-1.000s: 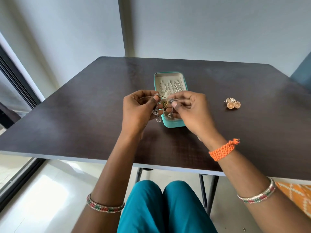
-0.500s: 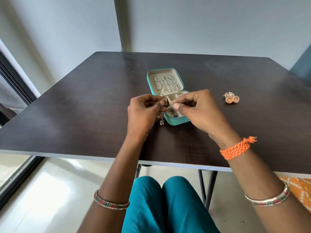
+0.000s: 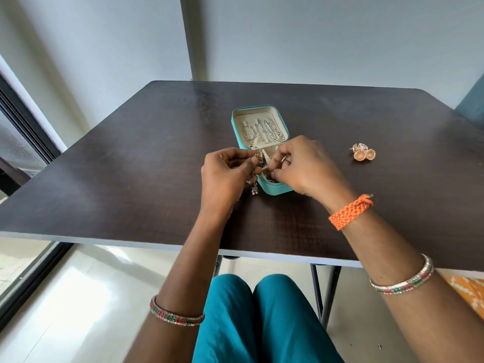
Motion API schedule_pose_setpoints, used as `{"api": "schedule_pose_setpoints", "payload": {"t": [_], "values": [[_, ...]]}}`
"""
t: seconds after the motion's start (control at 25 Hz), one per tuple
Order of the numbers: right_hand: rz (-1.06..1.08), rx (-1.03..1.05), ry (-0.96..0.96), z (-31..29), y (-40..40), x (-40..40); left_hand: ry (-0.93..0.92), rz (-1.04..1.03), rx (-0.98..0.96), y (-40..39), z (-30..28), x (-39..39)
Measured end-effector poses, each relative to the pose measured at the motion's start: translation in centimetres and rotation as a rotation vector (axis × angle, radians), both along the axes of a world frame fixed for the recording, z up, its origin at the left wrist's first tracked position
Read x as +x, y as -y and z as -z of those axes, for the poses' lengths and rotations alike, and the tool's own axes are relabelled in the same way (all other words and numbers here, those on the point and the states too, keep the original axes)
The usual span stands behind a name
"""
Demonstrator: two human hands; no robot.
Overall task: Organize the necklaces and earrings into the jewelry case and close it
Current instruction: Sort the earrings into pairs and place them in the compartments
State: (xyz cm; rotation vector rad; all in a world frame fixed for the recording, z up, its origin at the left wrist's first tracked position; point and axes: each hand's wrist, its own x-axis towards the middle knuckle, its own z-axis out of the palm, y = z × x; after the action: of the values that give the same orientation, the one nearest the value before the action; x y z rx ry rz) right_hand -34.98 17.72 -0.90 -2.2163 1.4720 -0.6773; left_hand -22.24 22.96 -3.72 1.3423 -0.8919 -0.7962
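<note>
Knees in teal fabric (image 3: 262, 323) nearest, under the dark wood-grain table (image 3: 131, 166). Above them, left hand (image 3: 222, 176) with thumb and fingers curled, pinching a small silver dangling earring (image 3: 253, 188), its tiny bells hanging below the pinch, just outside the near-left corner of the small teal zip-round jewelry case (image 3: 275, 191). Right hand (image 3: 301, 166) opposite, fingertips pressed together on something small directly across from the left pinch; probably the earring's mate or a cream tab of the case lining, too fine to tell. Both pinches held low over the case's near half, likely to seat the earring in its holder without dropping it. Beyond the pinch, the open cream-lined lid half, silver chain necklaces (image 3: 263, 132) hung in loops there, seemingly kept apart to avoid tangling. Well off to the right of the grip, a pair of gold dome-shaped earrings (image 3: 362, 153) on the bare tabletop, not yet stowed. Case not yet closed.
</note>
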Motion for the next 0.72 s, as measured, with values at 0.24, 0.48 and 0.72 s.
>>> {"api": "schedule_pose_setpoints", "payload": {"t": [0.24, 0.48, 0.72], "values": [[-0.065, 0.173, 0.268, 0.2, 1.4, -1.9, -0.117, 0.013, -0.064, -0.2, -1.8, -1.0], [-0.095, 0.204, 0.444, 1.2, 2.0, -2.4, -0.117, -0.026, -0.165, 0.1, -2.6, -3.0], [-0.073, 0.15, 0.487, 1.8, 2.1, -2.5, 0.097, -0.16, -0.18, -0.2, -0.7, -4.3]]}}
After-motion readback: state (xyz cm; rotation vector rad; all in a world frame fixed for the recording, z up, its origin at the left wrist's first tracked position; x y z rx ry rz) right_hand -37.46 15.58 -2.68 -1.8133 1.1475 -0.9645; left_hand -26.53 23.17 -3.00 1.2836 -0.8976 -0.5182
